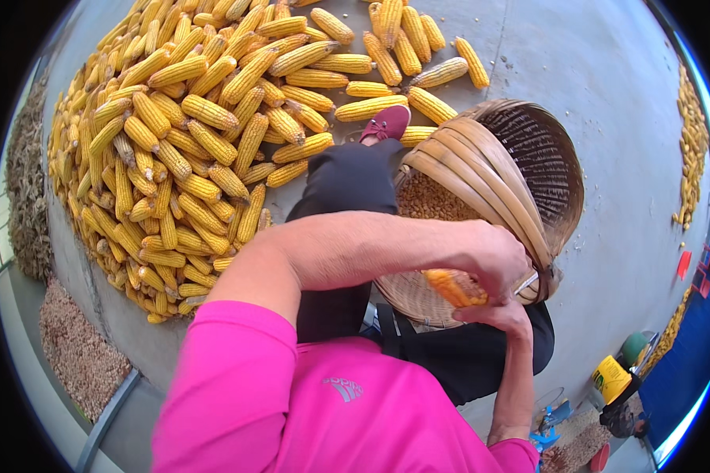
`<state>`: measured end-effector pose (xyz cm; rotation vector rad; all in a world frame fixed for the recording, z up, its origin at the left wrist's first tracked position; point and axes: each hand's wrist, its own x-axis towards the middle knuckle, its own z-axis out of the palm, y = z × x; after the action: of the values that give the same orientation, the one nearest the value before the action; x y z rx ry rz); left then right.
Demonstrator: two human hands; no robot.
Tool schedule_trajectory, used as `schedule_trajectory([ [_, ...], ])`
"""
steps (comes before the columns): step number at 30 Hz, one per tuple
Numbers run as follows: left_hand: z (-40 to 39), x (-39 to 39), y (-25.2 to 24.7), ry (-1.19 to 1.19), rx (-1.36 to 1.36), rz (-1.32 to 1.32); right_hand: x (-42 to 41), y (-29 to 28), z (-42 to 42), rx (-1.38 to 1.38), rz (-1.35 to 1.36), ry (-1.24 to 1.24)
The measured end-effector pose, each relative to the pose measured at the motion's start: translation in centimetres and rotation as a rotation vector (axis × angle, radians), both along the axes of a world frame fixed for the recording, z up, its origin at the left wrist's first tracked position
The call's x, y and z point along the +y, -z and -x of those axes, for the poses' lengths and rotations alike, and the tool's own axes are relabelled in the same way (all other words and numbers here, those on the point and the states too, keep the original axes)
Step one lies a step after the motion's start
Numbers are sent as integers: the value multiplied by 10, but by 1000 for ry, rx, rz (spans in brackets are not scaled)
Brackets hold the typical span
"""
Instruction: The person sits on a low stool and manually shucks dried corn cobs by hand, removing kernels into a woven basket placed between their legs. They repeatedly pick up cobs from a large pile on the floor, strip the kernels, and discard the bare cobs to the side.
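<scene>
An ear of yellow corn [452, 288], partly stripped of kernels, is held between my two hands over the woven basket. My left hand [500, 260] reaches across from the left and curls over the ear's right side; its fingertips are mostly hidden. Below it, my right hand [500, 316] grips the lower end, thumb along the ear. A short pale rod [526, 282] shows beside both hands at the basket's handle; what holds it is unclear. The bamboo basket [562, 159] has a broad split-bamboo handle [479, 159] and loose kernels [432, 198] inside.
A large heap of corn ears [177, 148] covers the floor at left, with stray ears [429, 103] beyond my shoe [387, 123]. Piles of kernels or cobs [80, 349] lie at far left. A yellow bucket [611, 378] and a blue sheet [680, 378] are at lower right.
</scene>
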<state>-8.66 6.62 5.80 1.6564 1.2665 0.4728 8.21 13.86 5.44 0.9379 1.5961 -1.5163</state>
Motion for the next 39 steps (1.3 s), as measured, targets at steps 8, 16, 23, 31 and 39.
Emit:
schedule_trajectory([
  [8, 3, -1, 11, 193, 42, 442, 13, 19, -8, 290, 94, 37],
  [16, -9, -32, 48, -142, -250, 648, 19, 41, -40, 389, 392, 695],
  [23, -55, -37, 73, -598, -446, 545, -1, 58, -37, 343, 372, 1202],
  [31, -58, -29, 56, -587, -440, 561, -16, 71, -31, 365, 404, 1150],
  [39, -35, -19, 70, -955, -663, 714, -12, 61, -34, 309, 405, 927],
])
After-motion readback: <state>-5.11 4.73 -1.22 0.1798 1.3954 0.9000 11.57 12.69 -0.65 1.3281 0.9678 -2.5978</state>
